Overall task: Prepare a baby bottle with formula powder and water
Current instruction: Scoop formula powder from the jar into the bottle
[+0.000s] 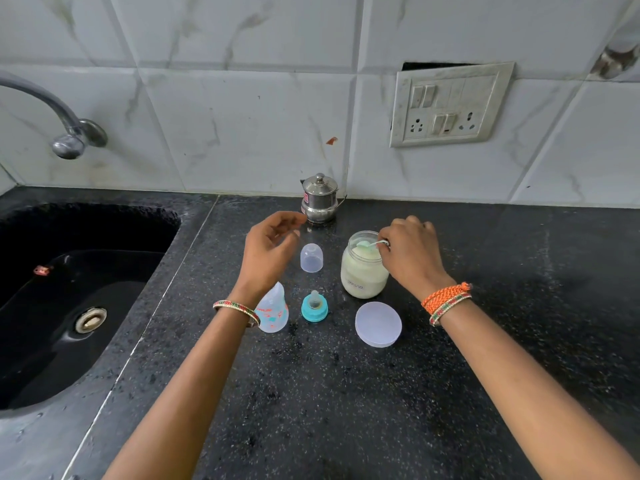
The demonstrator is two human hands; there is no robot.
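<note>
One scoop in the formula jar, one empty bottle waiting.

On the black counter (346,393) I count one open jar of formula powder (363,271), its one round lid (378,324) lying in front, one baby bottle (273,311) standing uncapped, one teal nipple ring (314,307), one clear cap (311,258) and one small steel pot (320,199). My right hand (410,252) pinches the scoop (369,244) handle, bowl inside the jar mouth. My left hand (268,249) hovers half open above the bottle, holding nothing.

counter (346,393) black speckled; nipple ring (314,309) teal; powder (363,277) cream
</note>
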